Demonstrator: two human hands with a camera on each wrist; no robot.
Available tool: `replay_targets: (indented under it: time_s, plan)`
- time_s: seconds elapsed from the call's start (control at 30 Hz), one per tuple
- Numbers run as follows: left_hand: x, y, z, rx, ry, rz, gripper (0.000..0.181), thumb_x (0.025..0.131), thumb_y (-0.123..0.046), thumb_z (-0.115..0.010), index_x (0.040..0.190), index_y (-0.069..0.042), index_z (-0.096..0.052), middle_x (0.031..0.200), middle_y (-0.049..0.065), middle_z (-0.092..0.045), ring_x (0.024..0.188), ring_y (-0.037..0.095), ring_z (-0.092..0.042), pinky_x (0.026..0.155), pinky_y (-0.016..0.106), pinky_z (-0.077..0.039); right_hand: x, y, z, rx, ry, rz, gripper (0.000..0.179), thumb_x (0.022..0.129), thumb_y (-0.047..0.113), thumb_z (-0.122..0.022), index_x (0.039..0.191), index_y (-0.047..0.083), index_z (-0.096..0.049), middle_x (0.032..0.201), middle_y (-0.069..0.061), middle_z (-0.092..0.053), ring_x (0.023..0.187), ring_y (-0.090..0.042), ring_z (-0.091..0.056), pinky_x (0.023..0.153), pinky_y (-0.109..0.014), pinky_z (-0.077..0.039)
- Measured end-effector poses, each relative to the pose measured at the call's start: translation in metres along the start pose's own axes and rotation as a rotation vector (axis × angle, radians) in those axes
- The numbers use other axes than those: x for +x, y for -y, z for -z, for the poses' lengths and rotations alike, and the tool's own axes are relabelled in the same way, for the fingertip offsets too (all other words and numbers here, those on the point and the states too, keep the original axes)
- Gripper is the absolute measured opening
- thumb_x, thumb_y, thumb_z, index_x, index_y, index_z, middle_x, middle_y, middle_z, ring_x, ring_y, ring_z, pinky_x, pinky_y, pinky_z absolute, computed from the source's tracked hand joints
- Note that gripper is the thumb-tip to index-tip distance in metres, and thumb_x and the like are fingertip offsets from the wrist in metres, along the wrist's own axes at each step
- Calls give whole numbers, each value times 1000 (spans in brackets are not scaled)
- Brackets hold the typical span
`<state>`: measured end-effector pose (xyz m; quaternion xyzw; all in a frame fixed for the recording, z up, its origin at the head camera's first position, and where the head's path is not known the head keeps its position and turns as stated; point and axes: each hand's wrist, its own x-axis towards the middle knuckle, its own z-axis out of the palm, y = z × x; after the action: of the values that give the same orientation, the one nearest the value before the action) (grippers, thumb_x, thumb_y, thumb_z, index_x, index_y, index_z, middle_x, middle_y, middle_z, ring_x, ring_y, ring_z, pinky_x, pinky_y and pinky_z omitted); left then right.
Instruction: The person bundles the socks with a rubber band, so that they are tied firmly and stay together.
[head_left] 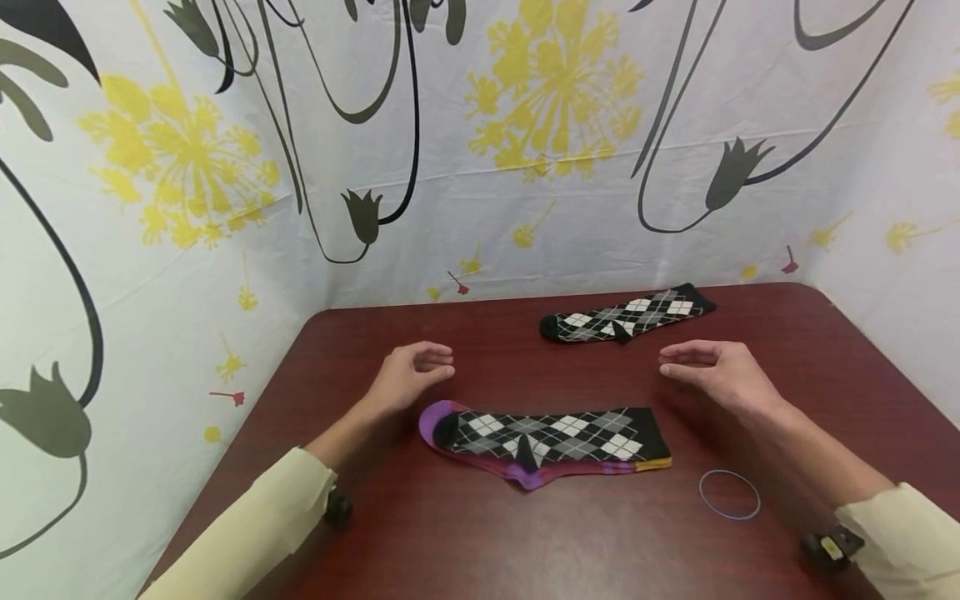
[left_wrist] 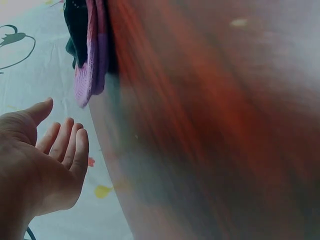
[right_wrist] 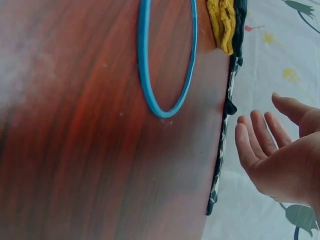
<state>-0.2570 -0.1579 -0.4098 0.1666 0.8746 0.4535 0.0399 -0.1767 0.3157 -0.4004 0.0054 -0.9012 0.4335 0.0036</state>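
A black, grey and white argyle sock lies flat on top of purple and pink socks with a yellow cuff. My left hand hovers past the toe end, its fingers loosely bent around nothing. On the other side, beyond the cuff end, my right hand is held above the table with nothing in it. The left wrist view shows the purple toe apart from the hand. In the right wrist view, the yellow cuff and a blue rubber band appear, neither touched.
Another argyle sock lies near the table's back edge. The thin blue band rests on the dark red table at the front right. Patterned white cloth hangs behind the table and along both sides.
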Motion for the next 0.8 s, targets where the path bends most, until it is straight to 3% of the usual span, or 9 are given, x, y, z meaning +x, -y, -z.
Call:
replay_targets:
  time_s: [0.2,0.37,0.43,0.5,0.6,0.8]
  plan:
    - [17,-5,-11,-34,10,-26,44,98,-17,-80,137,-1,-67,131,17,-72,116,27,-72,100,44,-57,7,-5,3,82,-24,4,60,100,39,-76,144,0,-63,140,-23,-66,99,21,-54,82,-10,-48]
    - [30,-10,-22,-47,34,-25,52,98,-19,-80,143,-1,-62,138,19,-69,121,29,-70,103,45,-56,17,-10,8,132,-36,0,67,101,38,-75,151,-2,-54,148,-27,-58,104,20,-53,81,-10,-50]
    - [36,-13,-26,-46,44,-21,55,98,-20,-80,146,-1,-60,140,19,-67,124,30,-68,104,46,-54,22,-12,12,127,-41,-20,71,102,41,-73,154,-1,-51,151,-27,-56,114,8,-58,81,-9,-49]
    - [42,-16,-30,-44,52,-15,57,99,-21,-79,148,-2,-58,141,19,-66,125,30,-67,105,46,-54,27,-13,16,120,-48,-42,74,103,43,-72,157,-1,-48,153,-27,-53,128,-13,-60,80,-8,-47]
    - [51,-22,-38,-50,69,0,60,100,-24,-78,151,-2,-55,143,20,-64,128,32,-65,107,47,-52,33,-16,22,102,-56,-74,78,104,46,-69,160,-1,-43,157,-28,-48,142,-41,-48,79,-9,-44]
    - [66,-28,-54,-79,93,67,64,101,-27,-77,157,-7,-51,146,16,-63,129,30,-64,105,46,-54,49,-26,32,100,-95,-145,80,106,51,-60,163,0,-37,162,-29,-42,141,-44,-45,83,-18,-44]
